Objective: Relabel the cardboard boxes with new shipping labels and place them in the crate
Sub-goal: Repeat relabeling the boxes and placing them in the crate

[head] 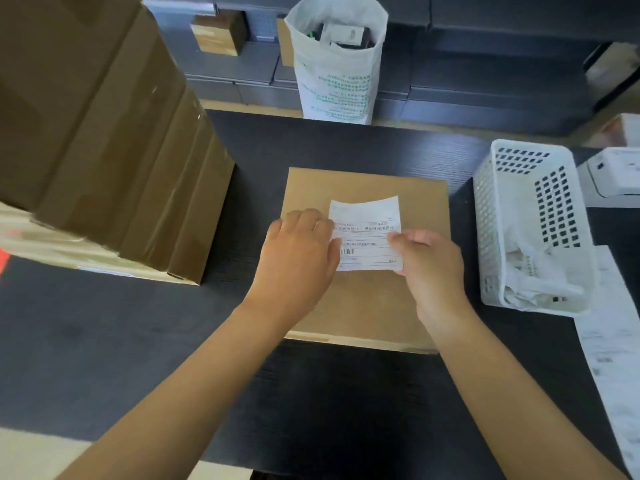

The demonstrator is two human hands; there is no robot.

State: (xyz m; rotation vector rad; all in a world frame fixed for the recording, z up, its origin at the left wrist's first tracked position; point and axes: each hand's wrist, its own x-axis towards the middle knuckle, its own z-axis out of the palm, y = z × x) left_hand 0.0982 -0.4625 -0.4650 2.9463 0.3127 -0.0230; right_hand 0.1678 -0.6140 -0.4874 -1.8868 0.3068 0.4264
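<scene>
Nearest the camera, two bare forearms are being stretched forward over a dark wood-grain counter [346, 393]. A flat cardboard box [367, 306] is lying on that counter directly beneath both hands. A white shipping label [367, 233] is being held over the box top between the two hands; whether it is already stuck down cannot be told. The left hand [298, 258] is being laid at the label's left edge, its grip loosely spread with the fingers resting on the paper. The right hand [429, 265] is pinching the label's right edge, the thumb curled over the paper.

Just to the right of the right hand, a white perforated basket [530, 223] is standing on the counter, with crumpled white paper [533, 282] lying inside it. Beside the basket, further right, a long strip of printed labels [613, 358] is trailing along the counter edge, and a white device [616, 174] is partly being cut off by the frame.

To the left of the left hand, a tall stack of taped cardboard boxes [114, 140] is leaning into view, blurred.

Beyond the hands, past the counter's far edge, a white printed bag [336, 71] is standing upright with items inside. Behind it, dark grey shelving [485, 64] is running across the room, with a small cardboard box [218, 34] sitting on it.
</scene>
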